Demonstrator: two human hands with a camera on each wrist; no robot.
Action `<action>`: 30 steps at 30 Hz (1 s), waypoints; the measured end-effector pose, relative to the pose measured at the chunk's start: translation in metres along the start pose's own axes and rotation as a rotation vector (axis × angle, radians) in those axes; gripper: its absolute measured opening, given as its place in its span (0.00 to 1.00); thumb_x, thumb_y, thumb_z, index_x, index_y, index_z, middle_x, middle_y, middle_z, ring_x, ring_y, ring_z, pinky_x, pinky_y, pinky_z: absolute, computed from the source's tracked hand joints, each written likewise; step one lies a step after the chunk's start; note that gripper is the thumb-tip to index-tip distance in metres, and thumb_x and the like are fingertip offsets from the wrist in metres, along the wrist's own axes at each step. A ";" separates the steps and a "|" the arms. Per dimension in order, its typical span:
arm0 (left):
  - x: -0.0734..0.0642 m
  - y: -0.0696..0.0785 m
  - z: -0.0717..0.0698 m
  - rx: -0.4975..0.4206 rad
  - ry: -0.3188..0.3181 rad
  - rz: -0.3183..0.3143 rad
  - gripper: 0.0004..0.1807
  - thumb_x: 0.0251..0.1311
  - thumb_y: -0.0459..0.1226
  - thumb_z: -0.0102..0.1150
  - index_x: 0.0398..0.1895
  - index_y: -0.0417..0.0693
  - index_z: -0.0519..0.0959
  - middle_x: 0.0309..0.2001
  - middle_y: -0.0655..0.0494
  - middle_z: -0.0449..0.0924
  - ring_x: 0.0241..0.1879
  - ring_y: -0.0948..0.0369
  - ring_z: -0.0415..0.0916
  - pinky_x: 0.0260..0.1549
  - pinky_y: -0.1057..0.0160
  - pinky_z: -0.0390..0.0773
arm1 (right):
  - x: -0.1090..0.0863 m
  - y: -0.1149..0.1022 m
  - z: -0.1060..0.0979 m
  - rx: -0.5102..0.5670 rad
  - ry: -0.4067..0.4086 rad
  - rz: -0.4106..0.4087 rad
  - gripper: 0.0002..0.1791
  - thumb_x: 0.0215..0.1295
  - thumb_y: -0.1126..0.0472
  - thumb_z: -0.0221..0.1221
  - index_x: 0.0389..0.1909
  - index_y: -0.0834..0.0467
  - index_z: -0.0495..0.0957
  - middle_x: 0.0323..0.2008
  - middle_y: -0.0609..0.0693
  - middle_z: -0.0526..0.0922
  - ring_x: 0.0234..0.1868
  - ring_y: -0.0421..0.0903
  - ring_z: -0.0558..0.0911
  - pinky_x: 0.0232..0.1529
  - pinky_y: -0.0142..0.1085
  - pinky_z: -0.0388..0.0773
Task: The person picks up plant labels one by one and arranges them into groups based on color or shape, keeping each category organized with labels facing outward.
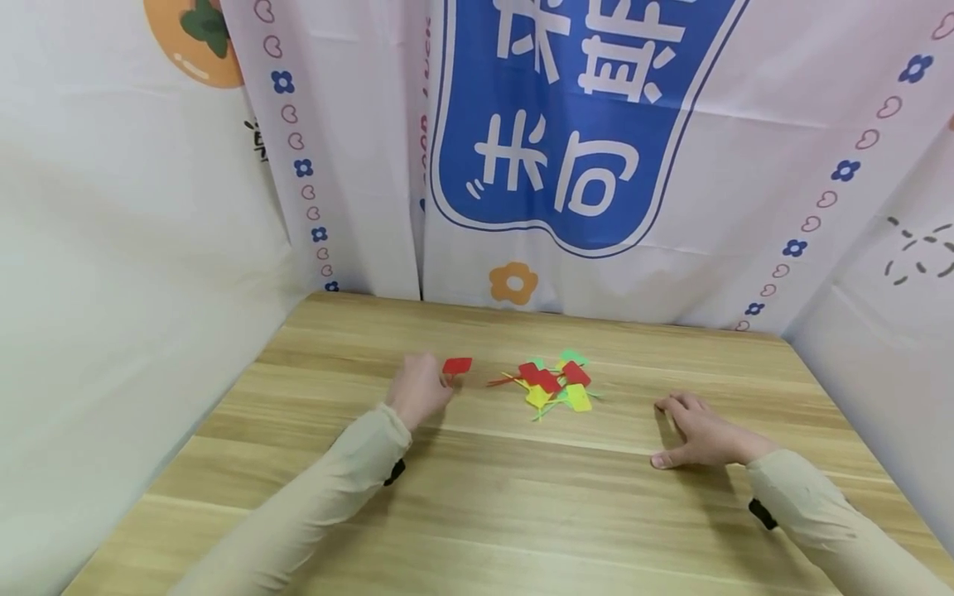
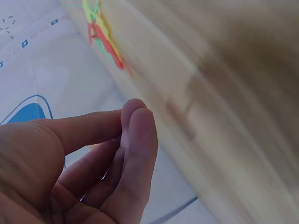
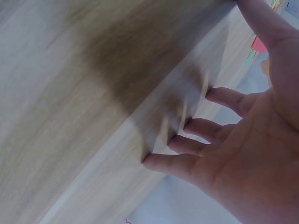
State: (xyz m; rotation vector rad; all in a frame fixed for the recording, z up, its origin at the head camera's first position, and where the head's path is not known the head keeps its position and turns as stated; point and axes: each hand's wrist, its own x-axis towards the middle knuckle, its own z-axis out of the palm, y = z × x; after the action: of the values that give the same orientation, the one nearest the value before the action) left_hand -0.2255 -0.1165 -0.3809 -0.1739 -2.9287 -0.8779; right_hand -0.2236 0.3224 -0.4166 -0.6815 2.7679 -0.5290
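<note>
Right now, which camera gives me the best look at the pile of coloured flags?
The head view, which shows the whole pile of flags unobstructed. The left wrist view catches it blurred near the top; the right wrist view shows only bits at upper right, partly behind the right hand.

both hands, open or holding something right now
Left hand: closed, pinching a small red flag.
Right hand: open, touching the wooden table.

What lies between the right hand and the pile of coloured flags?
In the head view, the stretch from the right hand to the pile of coloured flags is bare wooden tabletop.
</note>
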 end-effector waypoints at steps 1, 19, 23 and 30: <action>-0.001 -0.001 0.002 -0.004 -0.011 -0.010 0.27 0.56 0.27 0.63 0.03 0.49 0.63 0.04 0.63 0.58 0.06 0.69 0.53 0.07 0.71 0.53 | 0.000 0.000 0.000 -0.001 0.004 -0.002 0.57 0.49 0.36 0.71 0.67 0.73 0.59 0.64 0.80 0.53 0.63 0.79 0.54 0.57 0.72 0.57; -0.013 -0.009 0.022 -0.032 -0.118 -0.099 0.15 0.49 0.22 0.60 0.08 0.39 0.79 0.07 0.56 0.74 0.06 0.64 0.71 0.08 0.69 0.72 | -0.002 0.004 0.000 -0.004 0.030 -0.003 0.58 0.48 0.36 0.71 0.67 0.73 0.59 0.64 0.80 0.53 0.63 0.79 0.54 0.57 0.72 0.56; -0.013 -0.010 0.022 -0.029 -0.126 -0.111 0.14 0.49 0.22 0.61 0.09 0.39 0.79 0.06 0.58 0.73 0.06 0.65 0.70 0.08 0.70 0.72 | -0.001 0.003 0.001 -0.017 0.022 -0.003 0.59 0.48 0.34 0.70 0.67 0.72 0.59 0.64 0.80 0.54 0.63 0.79 0.55 0.57 0.72 0.56; -0.017 -0.008 0.019 -0.033 -0.151 -0.158 0.13 0.51 0.22 0.62 0.11 0.39 0.79 0.07 0.56 0.73 0.08 0.61 0.74 0.09 0.69 0.73 | 0.001 0.003 0.003 -0.008 0.009 0.000 0.59 0.49 0.34 0.69 0.68 0.72 0.58 0.65 0.80 0.52 0.64 0.79 0.54 0.57 0.72 0.56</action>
State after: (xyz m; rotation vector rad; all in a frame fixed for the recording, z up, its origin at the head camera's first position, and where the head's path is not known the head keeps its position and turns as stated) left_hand -0.2102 -0.1144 -0.4031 -0.0111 -3.1047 -0.9752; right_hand -0.2245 0.3238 -0.4202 -0.6823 2.7797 -0.5221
